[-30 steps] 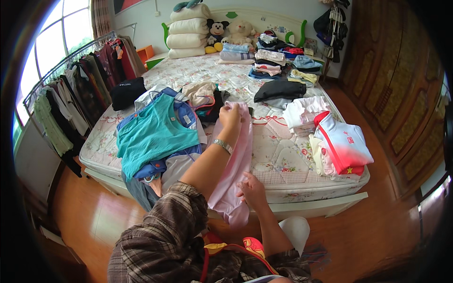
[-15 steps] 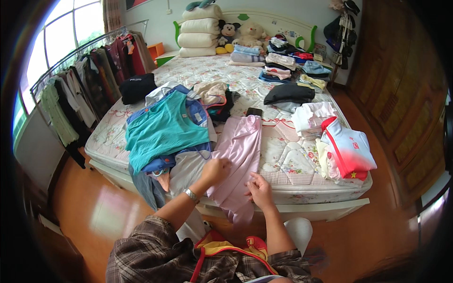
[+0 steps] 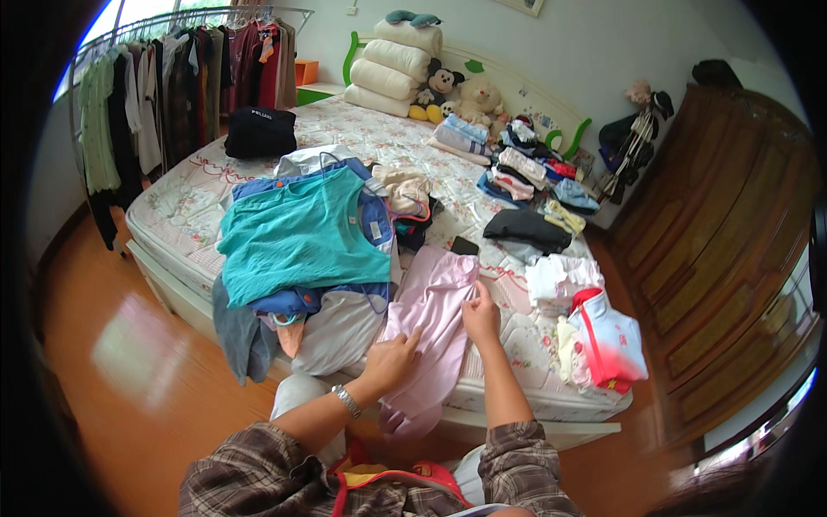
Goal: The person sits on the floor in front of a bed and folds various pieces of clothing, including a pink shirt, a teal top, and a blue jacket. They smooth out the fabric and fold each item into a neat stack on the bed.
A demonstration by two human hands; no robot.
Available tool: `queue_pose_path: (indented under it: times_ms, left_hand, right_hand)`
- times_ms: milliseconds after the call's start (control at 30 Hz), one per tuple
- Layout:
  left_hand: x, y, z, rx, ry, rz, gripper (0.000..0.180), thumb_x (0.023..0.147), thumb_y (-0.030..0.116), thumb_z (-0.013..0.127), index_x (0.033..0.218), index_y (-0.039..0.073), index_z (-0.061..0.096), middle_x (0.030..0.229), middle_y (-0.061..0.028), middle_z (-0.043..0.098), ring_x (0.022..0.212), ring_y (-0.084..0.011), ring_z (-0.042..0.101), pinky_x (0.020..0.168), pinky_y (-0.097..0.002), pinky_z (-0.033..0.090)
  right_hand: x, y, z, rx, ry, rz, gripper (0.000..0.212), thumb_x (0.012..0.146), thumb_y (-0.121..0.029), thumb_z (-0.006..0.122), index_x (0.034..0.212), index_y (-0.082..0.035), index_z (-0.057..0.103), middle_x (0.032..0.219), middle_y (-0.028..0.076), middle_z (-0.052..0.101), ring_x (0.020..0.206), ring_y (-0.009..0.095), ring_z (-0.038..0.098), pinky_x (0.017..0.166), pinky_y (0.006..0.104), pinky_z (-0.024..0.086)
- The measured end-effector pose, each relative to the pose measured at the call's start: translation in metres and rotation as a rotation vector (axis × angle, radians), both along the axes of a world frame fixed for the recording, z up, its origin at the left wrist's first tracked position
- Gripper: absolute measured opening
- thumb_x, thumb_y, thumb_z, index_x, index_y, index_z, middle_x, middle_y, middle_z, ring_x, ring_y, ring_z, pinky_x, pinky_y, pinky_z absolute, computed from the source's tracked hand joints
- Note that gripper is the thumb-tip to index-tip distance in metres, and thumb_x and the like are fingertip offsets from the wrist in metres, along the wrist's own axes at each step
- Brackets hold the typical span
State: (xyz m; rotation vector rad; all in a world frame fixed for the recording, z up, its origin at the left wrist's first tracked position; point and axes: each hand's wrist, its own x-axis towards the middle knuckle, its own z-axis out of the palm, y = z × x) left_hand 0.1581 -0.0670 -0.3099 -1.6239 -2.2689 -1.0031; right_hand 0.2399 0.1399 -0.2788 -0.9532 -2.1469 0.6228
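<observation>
A pale pink pair of trousers (image 3: 435, 293) lies lengthwise over the near edge of the bed, its lower end hanging down. My left hand (image 3: 396, 360), below a metal watch, is on the left side of the pink cloth, fingers bent and closed on it. At the right edge, my right hand (image 3: 481, 317) pinches the fabric between thumb and fingers. Left of the trousers a teal sleeveless top (image 3: 301, 233) covers a heap of blue and grey clothes, with a grey garment (image 3: 336, 332) close to my left hand.
A black phone (image 3: 464, 246) lies beyond the trousers. Folded clothes stand to the right, including a white and red jacket (image 3: 610, 340) and a black garment (image 3: 525, 226). Rolled quilts (image 3: 392, 73) and plush toys (image 3: 478, 96) line the headboard. A clothes rack (image 3: 185, 95) stands left.
My hands have come down onto the pink trousers, the right one now at their right edge. The view has turned and tilted, shifting the whole room.
</observation>
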Motion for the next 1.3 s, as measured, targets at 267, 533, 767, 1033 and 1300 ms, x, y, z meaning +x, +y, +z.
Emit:
queue_pose_path:
  times_ms: [267, 533, 767, 1033, 1300]
  left_hand:
    - [-0.031, 0.016, 0.008, -0.350, -0.260, -0.128, 0.079, 0.073, 0.035, 0.066, 0.136, 0.001, 0.032, 0.083, -0.0177, 0.066, 0.072, -0.0335, 0.065, 0.062, -0.0436, 0.051]
    - [-0.041, 0.023, 0.016, -0.443, -0.483, -0.061, 0.089, 0.066, 0.033, 0.075, 0.130, -0.007, 0.028, 0.087, -0.0245, 0.065, 0.079, -0.0396, 0.064, 0.068, -0.0443, 0.051]
    - [-0.038, 0.027, 0.025, -0.460, -0.453, -0.045, 0.093, 0.066, 0.035, 0.075, 0.132, -0.008, 0.025, 0.087, -0.0247, 0.065, 0.079, -0.0399, 0.064, 0.069, -0.0441, 0.052]
    - [-0.034, 0.026, 0.020, -0.437, -0.395, -0.037, 0.097, 0.065, 0.038, 0.076, 0.135, -0.006, 0.025, 0.085, -0.0245, 0.065, 0.079, -0.0381, 0.065, 0.069, -0.0444, 0.052]
    - [-0.034, 0.023, 0.010, -0.356, -0.363, -0.044, 0.091, 0.066, 0.037, 0.077, 0.137, 0.004, 0.030, 0.081, -0.0175, 0.066, 0.075, -0.0362, 0.065, 0.064, -0.0426, 0.051]
  right_hand:
    - [-0.053, 0.096, -0.001, 0.303, -0.445, 0.063, 0.028, 0.077, -0.025, 0.063, 0.101, -0.010, 0.066, 0.081, 0.014, 0.066, 0.081, 0.032, 0.064, 0.072, 0.0414, 0.049]
    - [-0.069, 0.146, 0.013, -0.353, 0.555, 0.087, 0.019, 0.089, -0.019, 0.061, 0.077, -0.004, 0.058, 0.063, 0.000, 0.056, 0.050, 0.007, 0.052, 0.041, 0.0237, 0.044]
    - [-0.067, 0.176, -0.040, -0.243, 0.270, -0.017, 0.036, 0.089, -0.027, 0.060, 0.108, 0.003, 0.060, 0.080, 0.007, 0.063, 0.069, 0.012, 0.053, 0.066, 0.0281, 0.045]
    - [-0.077, 0.101, 0.004, 0.511, -0.442, 0.150, 0.059, 0.081, -0.036, 0.059, 0.133, -0.011, 0.046, 0.120, 0.013, 0.054, 0.118, 0.032, 0.045, 0.099, 0.0471, 0.034]
    - [-0.056, 0.074, -0.005, 0.633, -0.499, 0.020, 0.045, 0.082, -0.037, 0.059, 0.124, -0.024, 0.057, 0.129, 0.012, 0.048, 0.124, 0.031, 0.039, 0.105, 0.0498, 0.024]
